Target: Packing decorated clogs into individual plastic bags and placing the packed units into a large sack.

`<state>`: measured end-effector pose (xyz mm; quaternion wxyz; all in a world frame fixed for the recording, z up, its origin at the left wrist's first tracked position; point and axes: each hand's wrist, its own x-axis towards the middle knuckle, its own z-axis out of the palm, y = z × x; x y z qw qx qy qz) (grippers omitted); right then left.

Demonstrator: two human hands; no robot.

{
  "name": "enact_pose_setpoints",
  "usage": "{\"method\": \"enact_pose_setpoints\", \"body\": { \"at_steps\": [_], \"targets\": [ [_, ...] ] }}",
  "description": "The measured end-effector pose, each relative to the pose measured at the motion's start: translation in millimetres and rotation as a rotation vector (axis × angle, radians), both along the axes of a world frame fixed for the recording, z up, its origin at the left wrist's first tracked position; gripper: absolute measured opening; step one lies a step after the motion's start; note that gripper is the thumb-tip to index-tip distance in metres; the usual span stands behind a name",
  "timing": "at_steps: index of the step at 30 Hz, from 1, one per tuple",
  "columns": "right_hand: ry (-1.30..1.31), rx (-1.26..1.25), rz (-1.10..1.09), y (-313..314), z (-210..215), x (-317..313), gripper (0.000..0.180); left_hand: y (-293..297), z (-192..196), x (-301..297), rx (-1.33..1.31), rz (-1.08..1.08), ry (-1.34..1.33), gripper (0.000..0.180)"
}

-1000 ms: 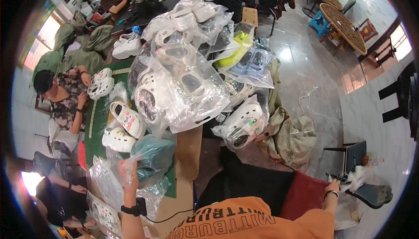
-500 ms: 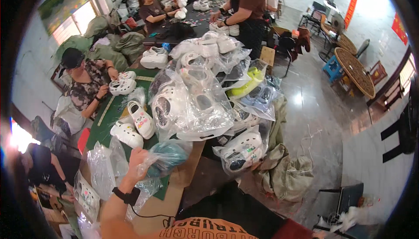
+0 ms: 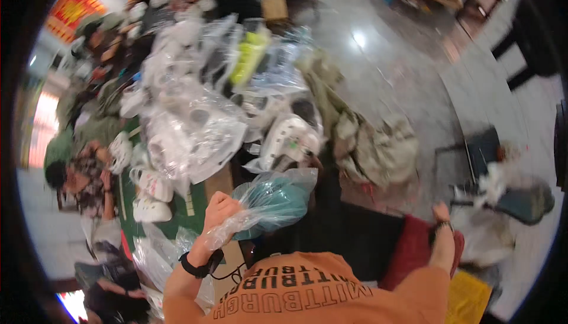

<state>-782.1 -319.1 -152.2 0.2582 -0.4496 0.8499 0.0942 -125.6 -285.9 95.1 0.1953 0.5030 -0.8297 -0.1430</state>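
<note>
My left hand [image 3: 220, 211] is closed on the gathered neck of a clear plastic bag [image 3: 269, 201] that holds a teal shoe. The bag hangs above the table's near edge, in front of my orange shirt. My right hand [image 3: 441, 213] reaches down to the right, over a dark red cushion [image 3: 414, 253]; whether it grips anything I cannot make out. A heap of white shoes in clear bags [image 3: 195, 129] covers the green table [image 3: 177, 220] beyond my left hand.
A seated person [image 3: 80, 176] at the left handles a white shoe. More people work at the far end. Grey-green sacks [image 3: 373, 146] lie on the shiny floor to the right. A dark chair [image 3: 491, 152] stands at the far right.
My left hand has lifted the bagged teal shoe off the table and swung it right, toward my body. The view has tilted and turned.
</note>
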Motion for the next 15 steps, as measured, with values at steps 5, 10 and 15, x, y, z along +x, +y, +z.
{"method": "enact_pose_setpoints", "body": {
  "at_steps": [5,10,15],
  "targets": [
    [-0.268,-0.104,-0.065,-83.8,-64.0,67.1,0.036,-59.3,-63.7,-61.8,0.197,-0.089,0.169,0.018],
    [-0.329,-0.025,-0.112,-169.6,-144.3,121.1,0.041,-100.2,-121.9,-117.8,0.714,0.092,0.365,0.017],
    [-0.498,0.089,-0.296,-250.0,-244.0,152.7,0.043,-151.2,-161.5,-151.7,1.444,0.898,0.406,0.009]
  ]
}}
